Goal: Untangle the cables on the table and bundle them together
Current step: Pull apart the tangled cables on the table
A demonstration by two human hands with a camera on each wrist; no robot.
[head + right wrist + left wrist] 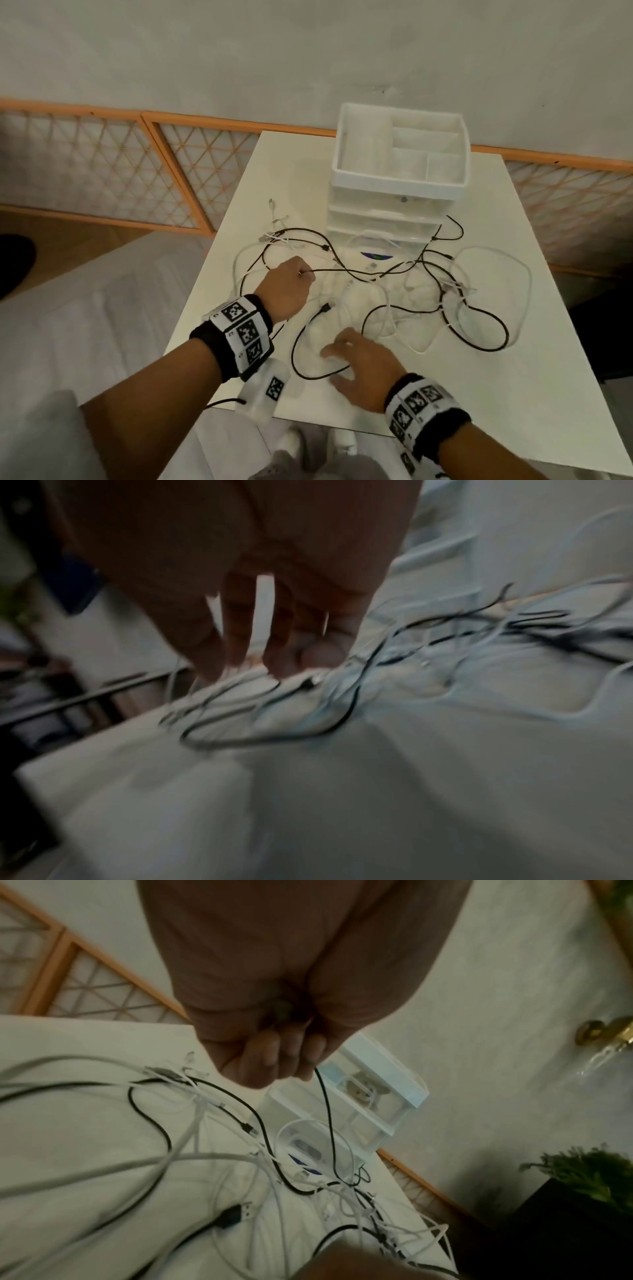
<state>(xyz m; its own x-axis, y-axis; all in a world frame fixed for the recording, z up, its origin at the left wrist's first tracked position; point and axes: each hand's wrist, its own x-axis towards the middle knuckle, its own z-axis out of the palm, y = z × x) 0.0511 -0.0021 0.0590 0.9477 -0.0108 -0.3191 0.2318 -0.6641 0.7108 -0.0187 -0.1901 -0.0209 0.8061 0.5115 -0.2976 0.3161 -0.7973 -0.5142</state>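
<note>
A tangle of thin black cables (424,270) and white cables (387,301) sprawls over the white table (513,377). My left hand (291,284) is closed in a fist and pinches one black cable (327,1112), which runs taut from the fingers (274,1064) toward the tangle. A black USB plug (234,1215) lies loose below that hand. My right hand (356,363) hovers low over the near loop of black cable (301,359), fingers (240,631) spread and straight, holding nothing. The right wrist view is blurred.
A white drawer organizer (400,168) with an open compartment tray on top stands at the table's far side, cables touching its base. A marker-tagged white object (270,390) sits at the near edge. A wooden lattice screen (102,164) stands left of the table.
</note>
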